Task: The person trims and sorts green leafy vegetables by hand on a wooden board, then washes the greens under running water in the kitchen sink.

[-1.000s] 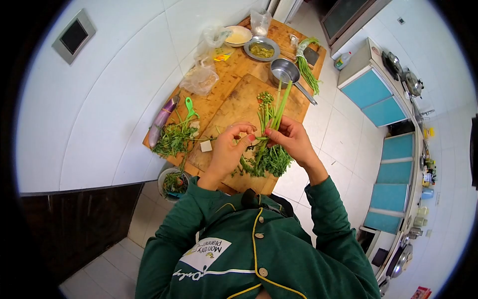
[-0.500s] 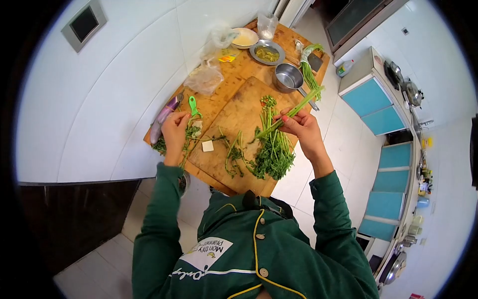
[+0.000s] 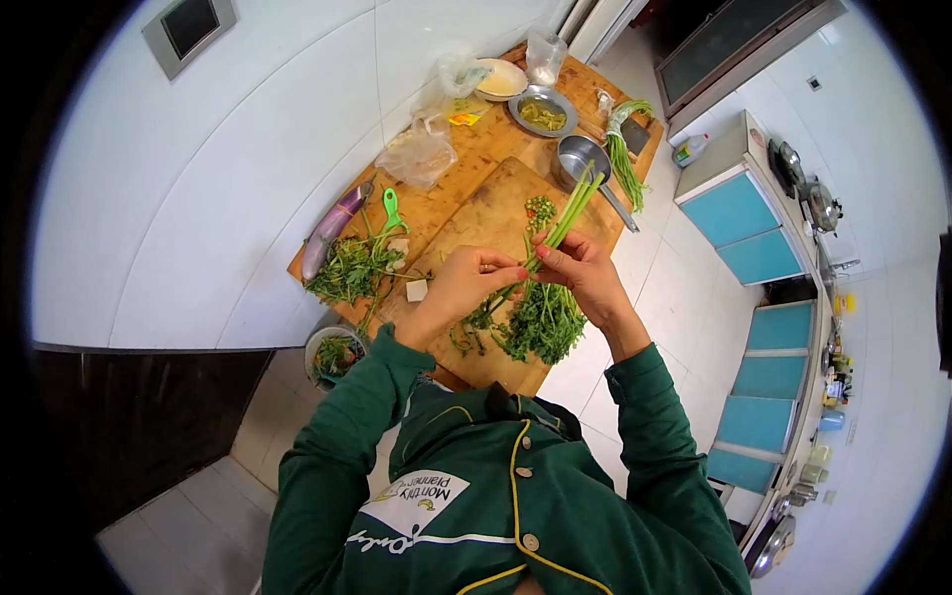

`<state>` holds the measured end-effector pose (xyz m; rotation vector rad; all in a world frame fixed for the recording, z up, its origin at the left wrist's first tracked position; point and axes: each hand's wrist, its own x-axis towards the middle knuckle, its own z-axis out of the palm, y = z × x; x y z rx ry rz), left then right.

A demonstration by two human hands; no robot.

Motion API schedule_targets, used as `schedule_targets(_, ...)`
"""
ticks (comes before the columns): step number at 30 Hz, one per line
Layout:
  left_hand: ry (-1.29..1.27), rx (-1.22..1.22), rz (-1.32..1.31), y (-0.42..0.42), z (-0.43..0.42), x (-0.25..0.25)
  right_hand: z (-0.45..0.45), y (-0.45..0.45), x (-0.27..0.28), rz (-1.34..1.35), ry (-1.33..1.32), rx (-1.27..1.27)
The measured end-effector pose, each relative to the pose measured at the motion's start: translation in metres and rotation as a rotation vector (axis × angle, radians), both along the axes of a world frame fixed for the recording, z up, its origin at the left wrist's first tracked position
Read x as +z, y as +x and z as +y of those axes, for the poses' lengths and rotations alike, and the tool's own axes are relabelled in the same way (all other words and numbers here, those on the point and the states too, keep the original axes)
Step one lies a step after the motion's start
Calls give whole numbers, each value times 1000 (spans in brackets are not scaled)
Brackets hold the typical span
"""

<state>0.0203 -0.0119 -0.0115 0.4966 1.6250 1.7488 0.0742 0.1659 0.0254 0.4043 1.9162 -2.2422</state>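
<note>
My right hand [image 3: 587,281] is closed around a small bunch of green celery stalks [image 3: 577,206], held tilted above the wooden cutting board [image 3: 496,203]. Thumb and fingers of my left hand [image 3: 471,290] pinch at the lower part of the same stalks; the exact spot is partly hidden by the fingers. Below my right hand, leafy celery [image 3: 547,322] lies on the board. Small chopped pieces [image 3: 540,210] sit just beyond the hands. To the left of my left hand are a white block [image 3: 416,291] and a heap of loose leaves [image 3: 352,271].
An eggplant [image 3: 335,233] and a green peeler [image 3: 391,210] lie on the left. A saucepan [image 3: 583,159], a metal plate of greens [image 3: 542,111], a pale bowl [image 3: 503,79] and tied long green stalks [image 3: 623,154] stand farther back. A bin [image 3: 332,352] stands below the table's left edge.
My left hand has moved right, from the leaf heap to the stalks in my right hand, and now pinches them. The stalks now point more steeply away from me.
</note>
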Motion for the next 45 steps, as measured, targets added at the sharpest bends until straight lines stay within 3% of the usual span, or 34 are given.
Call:
schedule_targets(2,33,75,-204,2,-4,6,1,-1,2,4,4,-2)
schedule_targets(6,106,185,-263,-2,-16,6,6,-3,4,-45,-61,4)
schedule_targets(8,104,293,-170,-14,-34,-5,5,-4,6,-55,-87,7)
schedule_targets(12,-288,508,216,-52,-90,-40,9,-5,12,-11,-87,26)
schedule_targets(13,-289,507,215,-61,-101,-49,11,-5,12,-3,-85,54)
schedule_targets(15,-972,413,950,-71,-114,-53,10,-5,13,-1,-105,55)
schedule_targets(16,-975,416,949,-71,-113,-59,10,-6,14,0,-122,53)
schedule_targets(21,26,-61,264,-43,-52,-37,6,-11,15,-15,-225,107)
schedule_targets(22,27,-60,265,-37,-42,-31,5,-12,16,-18,-234,123)
schedule_targets(24,70,-239,-177,-23,-30,-2,3,-13,19,-16,-213,96)
schedule_targets(27,217,-303,-409,-11,-26,5,6,-15,17,-3,-132,39)
schedule_targets(36,236,-411,-515,-7,-26,21,13,-14,17,49,39,-67)
schedule_targets(45,185,-354,-601,-3,-32,18,41,-14,14,73,118,-192)
